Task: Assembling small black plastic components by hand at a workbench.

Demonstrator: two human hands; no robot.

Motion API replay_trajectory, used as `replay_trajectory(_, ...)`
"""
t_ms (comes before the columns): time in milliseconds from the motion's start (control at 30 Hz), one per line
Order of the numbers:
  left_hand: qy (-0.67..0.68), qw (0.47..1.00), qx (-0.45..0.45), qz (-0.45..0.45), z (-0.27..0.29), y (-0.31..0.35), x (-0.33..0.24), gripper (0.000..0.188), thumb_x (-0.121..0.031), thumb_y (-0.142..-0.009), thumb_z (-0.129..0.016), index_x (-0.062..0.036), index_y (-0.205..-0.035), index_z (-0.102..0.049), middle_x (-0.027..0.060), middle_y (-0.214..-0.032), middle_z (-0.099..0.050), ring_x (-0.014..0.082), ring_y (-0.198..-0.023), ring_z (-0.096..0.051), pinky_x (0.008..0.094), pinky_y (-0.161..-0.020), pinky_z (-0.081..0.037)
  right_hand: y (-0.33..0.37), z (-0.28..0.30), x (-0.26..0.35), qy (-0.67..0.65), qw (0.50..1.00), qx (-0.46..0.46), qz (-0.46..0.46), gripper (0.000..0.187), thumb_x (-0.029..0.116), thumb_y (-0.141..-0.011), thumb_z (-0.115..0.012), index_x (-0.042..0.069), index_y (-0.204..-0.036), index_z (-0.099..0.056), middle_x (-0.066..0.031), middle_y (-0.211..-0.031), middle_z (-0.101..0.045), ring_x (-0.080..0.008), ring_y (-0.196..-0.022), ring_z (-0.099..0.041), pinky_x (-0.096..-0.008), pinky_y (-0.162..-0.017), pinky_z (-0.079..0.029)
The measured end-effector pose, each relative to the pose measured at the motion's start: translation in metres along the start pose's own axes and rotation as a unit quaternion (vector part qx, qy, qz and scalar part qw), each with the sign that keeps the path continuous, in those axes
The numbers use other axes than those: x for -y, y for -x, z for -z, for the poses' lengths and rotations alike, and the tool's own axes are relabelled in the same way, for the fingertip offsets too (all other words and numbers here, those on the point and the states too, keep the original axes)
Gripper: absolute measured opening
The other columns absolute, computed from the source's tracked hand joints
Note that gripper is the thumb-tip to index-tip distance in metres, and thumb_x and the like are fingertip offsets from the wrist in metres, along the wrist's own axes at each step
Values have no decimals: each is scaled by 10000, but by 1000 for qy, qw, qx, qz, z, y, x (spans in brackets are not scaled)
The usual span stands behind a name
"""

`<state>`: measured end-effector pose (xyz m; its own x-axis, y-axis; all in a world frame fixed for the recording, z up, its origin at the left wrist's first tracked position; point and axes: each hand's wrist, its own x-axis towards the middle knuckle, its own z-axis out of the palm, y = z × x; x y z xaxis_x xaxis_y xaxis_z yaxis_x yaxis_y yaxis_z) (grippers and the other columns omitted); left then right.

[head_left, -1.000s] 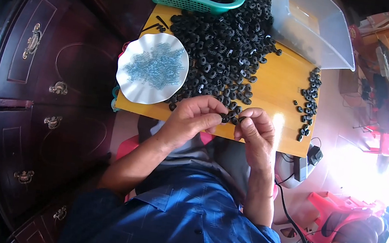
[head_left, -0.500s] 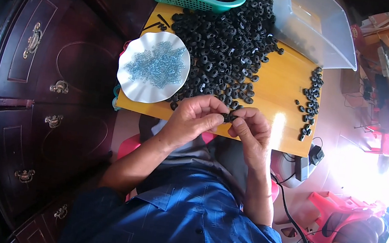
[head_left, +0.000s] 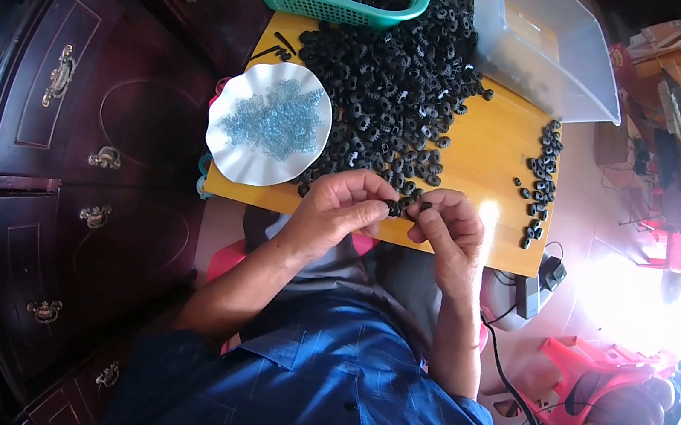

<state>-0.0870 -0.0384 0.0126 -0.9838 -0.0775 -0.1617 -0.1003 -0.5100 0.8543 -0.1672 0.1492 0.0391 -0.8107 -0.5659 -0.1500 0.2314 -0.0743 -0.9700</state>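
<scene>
My left hand (head_left: 348, 203) pinches a small black plastic part (head_left: 393, 208) between thumb and forefinger at the table's near edge. Close beside it, my right hand (head_left: 451, 225) is closed in a pinch on another small black piece (head_left: 425, 207). A narrow gap lies between the two pieces. Just beyond my hands spreads a large heap of similar rounded black parts (head_left: 391, 90). Left of the heap, a white wavy-rimmed plate (head_left: 230, 165) holds many tiny clear-blue pieces (head_left: 277, 118), too small to name.
A green basket (head_left: 332, 12) of black parts stands at the back, with a translucent bin (head_left: 581, 81) at the back right. Scattered black parts (head_left: 542, 183) line the right edge of the yellow table (head_left: 495, 147). Dark wooden drawers (head_left: 95, 180) stand at left; a person (head_left: 618, 421) sits at far right.
My hands have drawn slightly apart; the right one moved a little to the right. The black pieces, together before, now show a gap between them.
</scene>
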Motion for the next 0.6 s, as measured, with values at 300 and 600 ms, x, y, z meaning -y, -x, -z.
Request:
replay_trajectory(300, 9, 1000, -5, 2, -2, 1, 1, 153, -48, -946, -635, -3, -1092, -645, 23, -901, -654, 72, -735, -581, 217, -681, -489, -1, -2, 1, -38, 999, -5, 17, 125, 93, -992, -632, 19, -1085, -595, -36, -961, -673, -81, -804, -618, -235, -738, -517)
replay_trajectory(600, -27, 999, -11, -15, -4, 3, -2, 152, -34, -952, -626, -6, -1101, -645, 6, -914, -653, 51, -752, -582, 201, -693, -496, 3, -12, -14, -44, 998, -28, -23, 107, 90, -970, -658, 28, -1055, -638, -33, -916, -666, -101, -747, -627, -237, -706, -521)
